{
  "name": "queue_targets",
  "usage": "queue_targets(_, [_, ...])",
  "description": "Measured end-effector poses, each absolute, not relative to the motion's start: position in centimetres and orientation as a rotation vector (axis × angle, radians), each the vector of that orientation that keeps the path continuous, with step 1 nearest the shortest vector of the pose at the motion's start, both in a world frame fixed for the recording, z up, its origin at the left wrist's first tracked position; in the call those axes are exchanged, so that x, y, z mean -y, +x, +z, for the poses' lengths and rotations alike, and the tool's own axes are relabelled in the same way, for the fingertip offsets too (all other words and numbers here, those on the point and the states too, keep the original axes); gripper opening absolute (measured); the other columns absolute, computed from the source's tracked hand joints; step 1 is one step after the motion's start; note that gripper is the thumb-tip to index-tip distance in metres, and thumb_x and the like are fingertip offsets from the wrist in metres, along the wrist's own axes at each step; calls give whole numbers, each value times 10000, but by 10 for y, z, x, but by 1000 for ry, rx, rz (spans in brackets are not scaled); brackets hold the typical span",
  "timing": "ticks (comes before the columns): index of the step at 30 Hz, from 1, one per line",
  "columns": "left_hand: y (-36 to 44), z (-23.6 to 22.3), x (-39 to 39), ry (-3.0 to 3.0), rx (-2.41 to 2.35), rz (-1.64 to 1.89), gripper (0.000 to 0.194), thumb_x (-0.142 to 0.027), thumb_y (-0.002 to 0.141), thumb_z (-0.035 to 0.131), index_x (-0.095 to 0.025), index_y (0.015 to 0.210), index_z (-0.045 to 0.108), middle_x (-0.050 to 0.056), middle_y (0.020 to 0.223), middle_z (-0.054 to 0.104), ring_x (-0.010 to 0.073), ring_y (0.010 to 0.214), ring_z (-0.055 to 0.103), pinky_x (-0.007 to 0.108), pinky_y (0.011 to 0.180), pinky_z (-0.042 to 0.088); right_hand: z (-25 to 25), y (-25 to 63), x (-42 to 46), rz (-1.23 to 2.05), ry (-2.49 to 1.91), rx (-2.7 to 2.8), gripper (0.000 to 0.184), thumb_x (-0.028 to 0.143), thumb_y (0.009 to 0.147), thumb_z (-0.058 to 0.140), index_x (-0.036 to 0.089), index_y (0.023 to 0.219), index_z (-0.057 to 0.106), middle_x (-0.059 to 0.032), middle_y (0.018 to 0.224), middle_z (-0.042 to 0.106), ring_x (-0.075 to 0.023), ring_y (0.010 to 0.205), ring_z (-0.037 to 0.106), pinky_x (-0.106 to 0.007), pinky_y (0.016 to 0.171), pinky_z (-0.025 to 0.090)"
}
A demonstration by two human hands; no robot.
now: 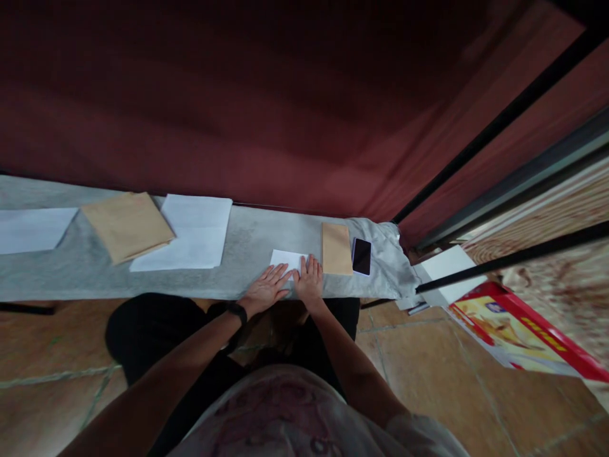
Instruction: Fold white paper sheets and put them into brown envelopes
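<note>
A small white sheet of folded-looking paper lies on the grey cloth of the table, near its front edge. Flat against its left and lower part rests my left hand, fingers stretched out, with a dark band on the wrist. My right hand presses down at the paper's right side, its fingers spread and the thumb close to the left hand's fingertips. Neither hand grips anything. Just right of my right hand is a stack of brown envelopes or paper. Parts of the white paper are covered by my fingers.
Beside the brown stack lies a phone. Leftward are white sheets, brown envelopes partly over them, and more white paper. A dark red curtain hangs behind the table. A red and yellow box stands at right.
</note>
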State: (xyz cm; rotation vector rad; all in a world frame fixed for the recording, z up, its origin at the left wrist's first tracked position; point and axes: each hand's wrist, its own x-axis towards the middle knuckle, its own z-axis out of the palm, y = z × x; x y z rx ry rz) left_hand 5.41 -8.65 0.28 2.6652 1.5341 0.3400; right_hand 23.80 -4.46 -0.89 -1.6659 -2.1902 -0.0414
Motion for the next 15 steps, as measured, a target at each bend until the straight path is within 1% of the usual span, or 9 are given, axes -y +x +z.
queue_targets(8, [56, 3, 88, 2690, -1566, 297, 626, -445, 981, 449, -182, 1544, 369, 136, 1632, 329, 249, 1523, 265, 432, 1251, 168, -10, 235, 44, -7, -1716, 2182, 591, 412, 1029, 452, 112, 1537, 408, -223, 1592, 344, -346, 1431, 391, -537, 1165, 276])
queue_targets(11, [57, 3, 90, 2705, -1594, 287, 621, -426, 985, 451, -178, 1547, 361, 146, 1632, 324, 257, 1524, 262, 444, 1250, 182, -9, 235, 44, 14, -1717, 2179, 592, 409, 1028, 457, 114, 1538, 404, -218, 1595, 340, -343, 1436, 383, -541, 1169, 264])
queue_targets(15, [58, 3, 93, 2713, -1590, 315, 612, -418, 984, 463, -200, 1547, 364, 131, 1632, 329, 248, 1521, 269, 433, 1248, 205, -8, 237, 44, 24, -1719, 2194, 582, 401, 1037, 435, 104, 1536, 403, -224, 1605, 314, -337, 1447, 368, -538, 1172, 260])
